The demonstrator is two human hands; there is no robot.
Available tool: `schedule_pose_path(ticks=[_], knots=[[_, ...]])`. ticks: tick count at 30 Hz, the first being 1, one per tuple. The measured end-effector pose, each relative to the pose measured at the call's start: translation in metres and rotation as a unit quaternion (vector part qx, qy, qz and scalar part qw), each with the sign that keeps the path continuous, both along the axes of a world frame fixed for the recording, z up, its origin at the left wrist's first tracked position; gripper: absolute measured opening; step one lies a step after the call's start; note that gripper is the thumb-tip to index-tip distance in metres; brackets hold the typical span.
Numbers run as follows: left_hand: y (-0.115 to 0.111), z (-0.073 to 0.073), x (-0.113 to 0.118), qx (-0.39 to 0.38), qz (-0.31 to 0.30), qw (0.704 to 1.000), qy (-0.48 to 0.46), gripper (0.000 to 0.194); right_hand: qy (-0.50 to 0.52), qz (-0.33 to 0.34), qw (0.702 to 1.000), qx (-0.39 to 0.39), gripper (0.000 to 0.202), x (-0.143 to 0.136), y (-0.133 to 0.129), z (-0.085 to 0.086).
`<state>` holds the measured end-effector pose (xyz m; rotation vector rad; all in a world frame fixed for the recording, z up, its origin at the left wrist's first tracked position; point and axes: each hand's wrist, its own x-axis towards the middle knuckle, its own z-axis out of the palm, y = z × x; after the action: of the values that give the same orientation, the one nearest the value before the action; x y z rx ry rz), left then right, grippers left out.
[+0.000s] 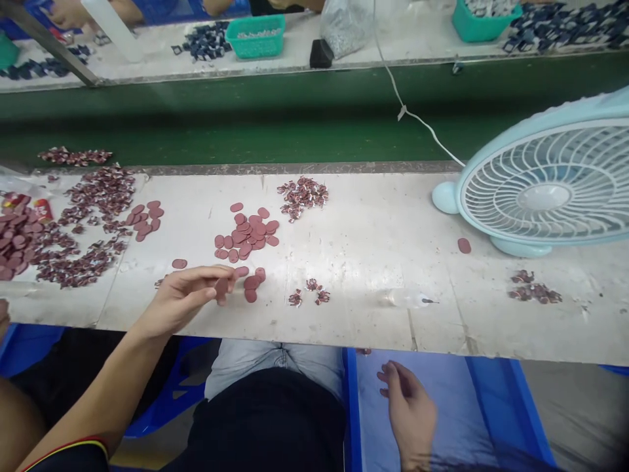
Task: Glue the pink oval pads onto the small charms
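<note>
My left hand [189,295] is over the white table [368,249], with a reddish-brown oval disc [222,287] pinched between thumb and fingers. Just right of its fingertips lie several loose discs [251,283], and a larger heap of discs [250,233] sits behind them. Below the table edge, my right hand [410,406] hangs over a blue bin [508,406], its fingers curled toward the thumb; whether anything is between them is too small to tell. Several small brown-and-silver pieces [314,293] lie right of the loose discs, with a pile of similar pieces [303,195] farther back.
A light-blue fan [545,190] stands at the right, its white cable [422,121] running backward. A small clear bottle [405,298] lies near the front edge. More pieces [101,193] and discs [17,236] cover the left. Across a green gap, people's hands show beside green baskets [255,38].
</note>
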<state>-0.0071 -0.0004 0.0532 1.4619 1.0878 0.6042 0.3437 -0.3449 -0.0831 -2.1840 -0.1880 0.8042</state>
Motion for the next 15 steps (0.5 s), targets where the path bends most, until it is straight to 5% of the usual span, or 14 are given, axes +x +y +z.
schedule_pose_path(ticks=[4,10,15], knots=[[-0.051,-0.022,0.027,-0.215,0.007,0.965,-0.149,0.044,0.056,-0.013,0.995,0.081,0.046,0.006,0.017,0.049],[-0.111,-0.056,0.096,-0.390,-0.055,0.852,-0.345,0.041,0.176,-0.004,0.945,0.276,0.045,0.019,0.110,0.110],[-0.121,-0.058,0.120,-0.451,-0.016,0.806,-0.384,0.042,0.255,0.013,0.910,0.326,0.048,0.014,0.149,0.118]])
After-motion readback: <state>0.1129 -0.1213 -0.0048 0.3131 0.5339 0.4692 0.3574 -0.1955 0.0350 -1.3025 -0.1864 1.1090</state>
